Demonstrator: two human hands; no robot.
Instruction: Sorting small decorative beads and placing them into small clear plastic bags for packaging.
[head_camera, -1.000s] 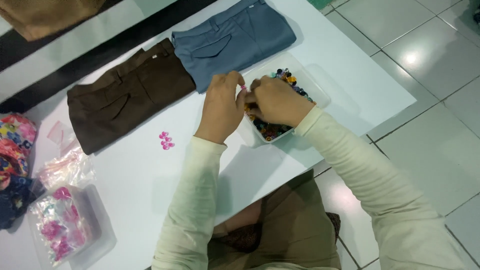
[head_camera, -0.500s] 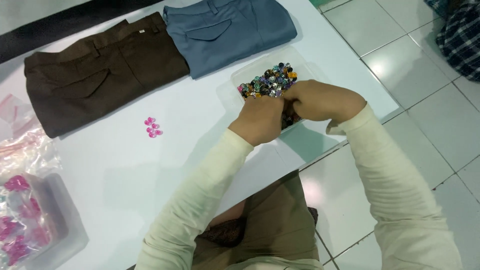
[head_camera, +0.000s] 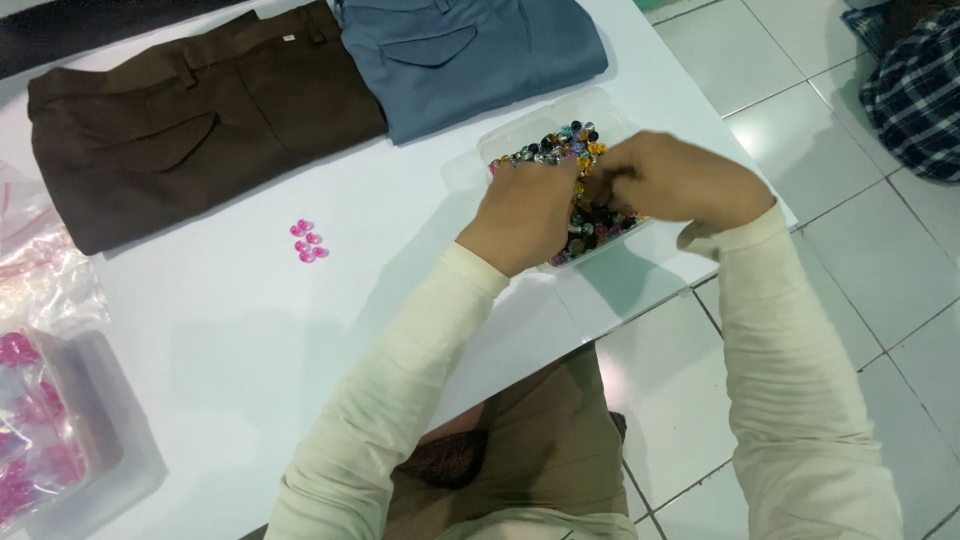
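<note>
Near the table's right edge (head_camera: 700, 262), your left hand (head_camera: 525, 215) and right hand (head_camera: 675, 180) dig into the clear bead tray (head_camera: 520, 128); whether they pinch anything, you cannot tell. Open tabletop lies leftward toward the pink beads (head_camera: 308, 241).

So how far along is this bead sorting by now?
Done: a small cluster of pink beads lies set out on the white table. In hand: the left hand and right hand are both in the clear tray of mixed beads. Left: the tray looks mostly full.

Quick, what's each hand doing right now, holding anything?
Left hand: in the clear tub of mixed beads, grip cannot be told.
Right hand: same, cannot be told.
</note>
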